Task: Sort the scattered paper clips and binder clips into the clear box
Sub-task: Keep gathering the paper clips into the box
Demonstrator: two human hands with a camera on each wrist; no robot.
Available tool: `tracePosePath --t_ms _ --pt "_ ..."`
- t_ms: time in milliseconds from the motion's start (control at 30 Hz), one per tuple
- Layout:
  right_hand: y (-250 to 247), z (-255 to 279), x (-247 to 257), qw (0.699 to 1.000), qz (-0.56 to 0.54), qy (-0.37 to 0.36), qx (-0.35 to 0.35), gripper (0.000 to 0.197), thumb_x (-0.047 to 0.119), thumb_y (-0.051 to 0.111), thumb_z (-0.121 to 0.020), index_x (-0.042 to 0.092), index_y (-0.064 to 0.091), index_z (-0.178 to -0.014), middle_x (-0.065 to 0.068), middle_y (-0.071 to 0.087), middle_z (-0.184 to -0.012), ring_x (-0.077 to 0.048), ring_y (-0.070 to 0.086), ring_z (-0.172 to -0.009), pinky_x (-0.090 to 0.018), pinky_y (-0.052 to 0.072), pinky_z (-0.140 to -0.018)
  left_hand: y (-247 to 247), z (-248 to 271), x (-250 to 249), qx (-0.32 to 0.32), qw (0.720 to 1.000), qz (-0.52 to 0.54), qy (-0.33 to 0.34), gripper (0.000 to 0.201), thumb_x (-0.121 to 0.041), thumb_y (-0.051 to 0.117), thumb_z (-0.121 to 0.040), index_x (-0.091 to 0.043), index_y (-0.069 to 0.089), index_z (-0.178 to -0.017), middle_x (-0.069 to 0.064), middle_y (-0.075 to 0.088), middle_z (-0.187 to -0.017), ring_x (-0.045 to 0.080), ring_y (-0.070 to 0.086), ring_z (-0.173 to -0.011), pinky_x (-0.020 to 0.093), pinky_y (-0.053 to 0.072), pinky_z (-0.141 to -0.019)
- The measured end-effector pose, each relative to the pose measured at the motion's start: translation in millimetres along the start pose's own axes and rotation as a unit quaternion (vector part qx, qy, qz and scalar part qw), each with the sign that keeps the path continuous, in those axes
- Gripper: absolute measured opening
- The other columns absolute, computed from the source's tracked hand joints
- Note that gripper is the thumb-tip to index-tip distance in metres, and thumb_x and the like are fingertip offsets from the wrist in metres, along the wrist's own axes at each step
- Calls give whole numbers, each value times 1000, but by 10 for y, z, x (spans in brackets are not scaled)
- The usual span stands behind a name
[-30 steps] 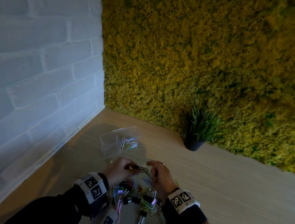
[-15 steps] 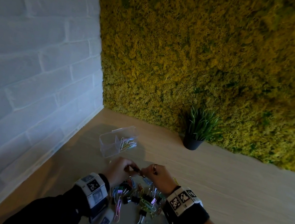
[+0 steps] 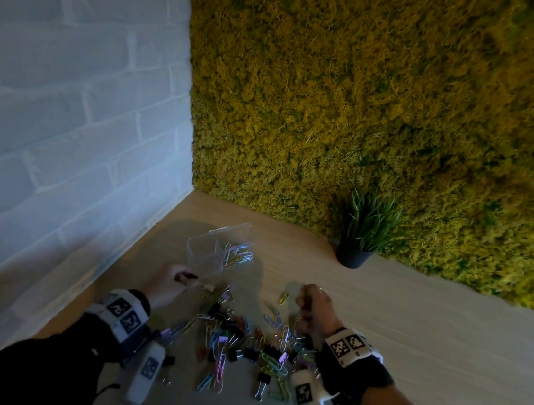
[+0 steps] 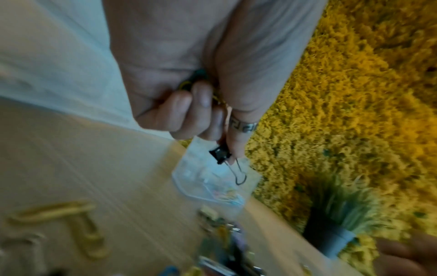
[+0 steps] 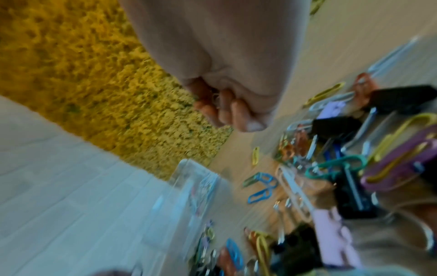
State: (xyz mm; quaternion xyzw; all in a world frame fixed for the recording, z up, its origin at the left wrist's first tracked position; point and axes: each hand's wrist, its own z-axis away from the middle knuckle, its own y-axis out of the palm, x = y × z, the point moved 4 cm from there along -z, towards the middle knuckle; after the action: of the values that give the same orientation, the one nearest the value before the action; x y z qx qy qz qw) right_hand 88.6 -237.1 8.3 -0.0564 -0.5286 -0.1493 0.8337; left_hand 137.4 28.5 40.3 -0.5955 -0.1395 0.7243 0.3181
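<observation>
Left hand (image 4: 189, 89): pinching a black binder clip (image 4: 221, 154) just short of the clear box (image 3: 208, 255), near the table's left edge.
Clip axis: wire handle pointing toward the box.
Right hand (image 3: 314, 309): fingers curling; contents unclear.
Doing it well: carrying the clip over the empty compartment before letting go.

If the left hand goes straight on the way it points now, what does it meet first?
Most likely the clear plastic box: the left hand, pinching a black binder clip, points at its near wall, though depth is unclear.
</observation>
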Motion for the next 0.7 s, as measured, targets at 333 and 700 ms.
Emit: tracePosePath --t_ms 333,700 --pt "-352 -104 -82 991 -130 37 2 46 31 32 -97 16 34 -54 5 27 -38 -8 21 -27 -11 17 -30 -17 3 334 -40 996 -58 -52 25 2 52 -88 -12 56 -108 17 51 -116 19 52 -80 21 35 -59" --pt "-453 -82 -91 822 569 -30 -16 46 49 61 -82 10 50 -105 -9 54 -111 -21 57 -93 -16 47 -63 561 -223 -215 43 988 -149 15 42 -14 49 -95 -9 44 -136 10 42 -144 23 47 -127 23 38 -95"
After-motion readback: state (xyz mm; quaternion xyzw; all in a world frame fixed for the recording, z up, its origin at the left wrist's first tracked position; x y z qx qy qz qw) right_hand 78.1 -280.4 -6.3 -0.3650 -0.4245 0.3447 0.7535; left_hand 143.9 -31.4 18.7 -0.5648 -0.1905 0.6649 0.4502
